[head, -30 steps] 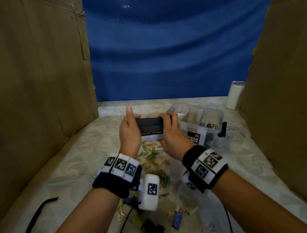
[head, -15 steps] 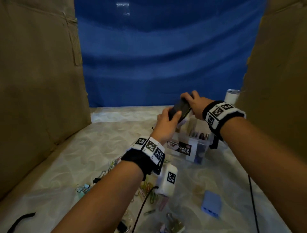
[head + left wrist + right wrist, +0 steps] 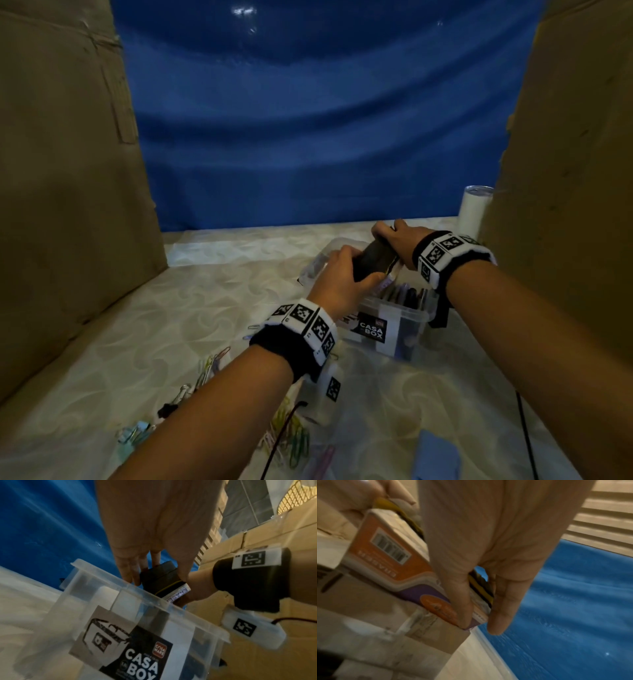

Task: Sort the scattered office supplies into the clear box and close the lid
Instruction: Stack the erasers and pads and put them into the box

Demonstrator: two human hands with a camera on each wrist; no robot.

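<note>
Since the earlier frame the two hands have carried the black eraser pack [image 3: 375, 262] down from above the clear box [image 3: 394, 317], so it now sits low over the box's open top, tilted with its near end dipping toward the compartments. The left hand [image 3: 344, 277] grips the near end, fingers curled over the top and thumb underneath. The right hand [image 3: 399, 241] clasps the far end, its thumb and fingers pinching the pack's edges, as the right wrist view shows against the orange and purple printed face [image 3: 399, 563]. In the left wrist view the pack [image 3: 161, 580] hangs just above the box rim [image 3: 130, 588], with white items in the compartments below. The box stands on the worktop [image 3: 205, 308] to the right of centre. Coloured paper clips [image 3: 291, 442] lie scattered near the left forearm, and a blue block [image 3: 436, 457] lies at the near right.
</note>
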